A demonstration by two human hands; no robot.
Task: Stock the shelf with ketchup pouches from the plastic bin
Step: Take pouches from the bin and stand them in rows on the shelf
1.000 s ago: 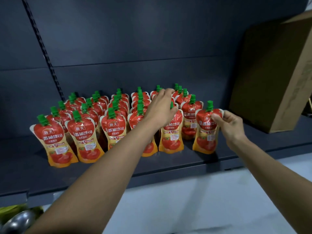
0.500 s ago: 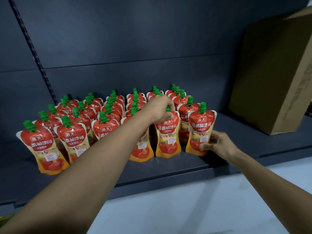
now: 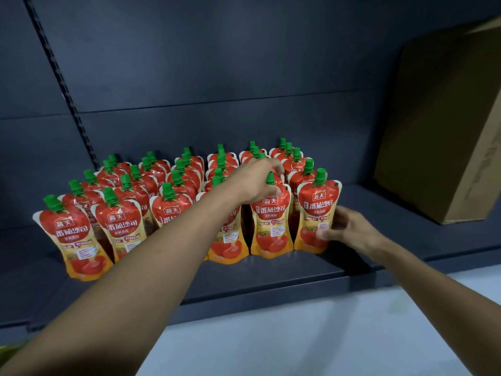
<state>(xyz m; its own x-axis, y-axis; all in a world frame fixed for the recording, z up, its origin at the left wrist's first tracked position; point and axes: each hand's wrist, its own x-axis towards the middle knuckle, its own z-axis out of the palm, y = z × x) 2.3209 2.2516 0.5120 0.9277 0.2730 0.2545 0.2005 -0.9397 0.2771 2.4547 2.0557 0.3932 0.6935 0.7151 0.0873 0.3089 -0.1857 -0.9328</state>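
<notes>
left hand [image 3: 257,181]: we pinch the green cap of the second pouch [image 3: 271,221], as before.
right hand [image 3: 349,230]: slid from cap down; now grips the end pouch [image 3: 314,210] at its 4 o'clock.
shelf [image 3: 298,275]: front row stands; we judge squaring-up nearly done.

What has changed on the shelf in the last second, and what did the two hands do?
The right hand slid down the rightmost front pouch, from beside its green cap to its lower side, which it now holds. The left hand stayed gripping the top of the neighbouring pouch. Nothing was let go. The other rows and the cardboard box did not move.
</notes>
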